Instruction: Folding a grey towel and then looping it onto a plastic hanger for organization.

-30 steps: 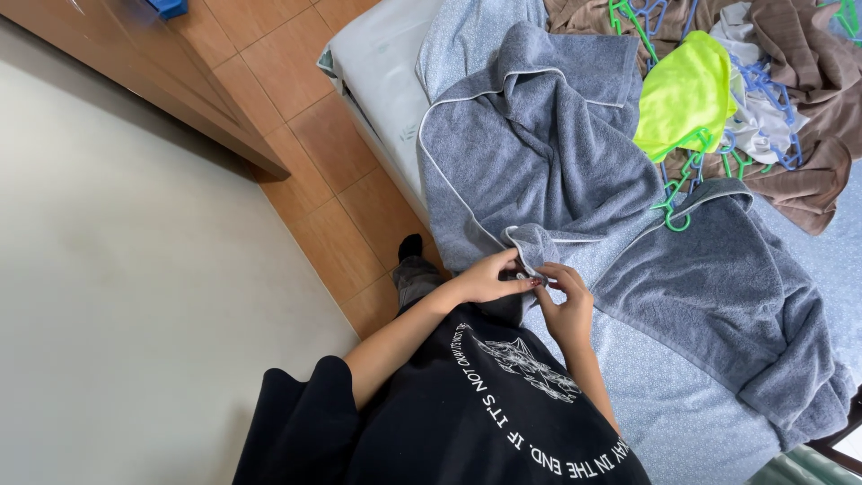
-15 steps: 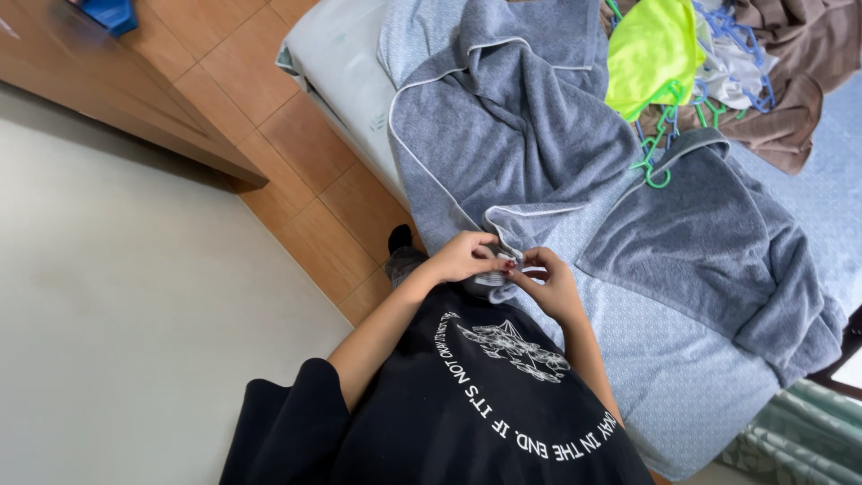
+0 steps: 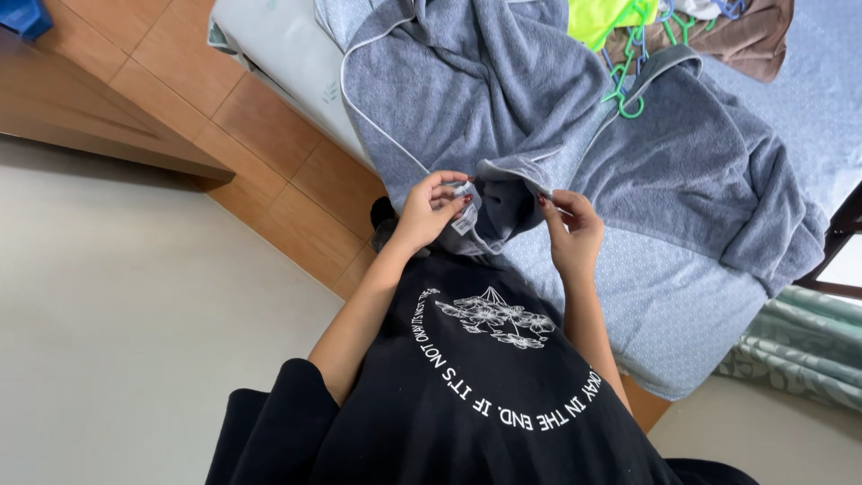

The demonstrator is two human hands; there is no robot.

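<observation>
A grey-blue terry robe with white piping lies spread over the bed. Both hands hold one edge of it just above my black printed shirt. My left hand pinches the edge where a small white label hangs. My right hand grips the same piped edge a little further right. The cloth between the two hands sags in a fold.
A neon yellow garment, green hangers and brown cloth are piled at the far end of the bed. Wooden furniture stands left over a tiled floor. A pale green curtain hangs at the right.
The view has shifted, so the robe sits higher and nearer. My hands have drawn apart along the robe's edge, stretching it between them and exposing the label.
</observation>
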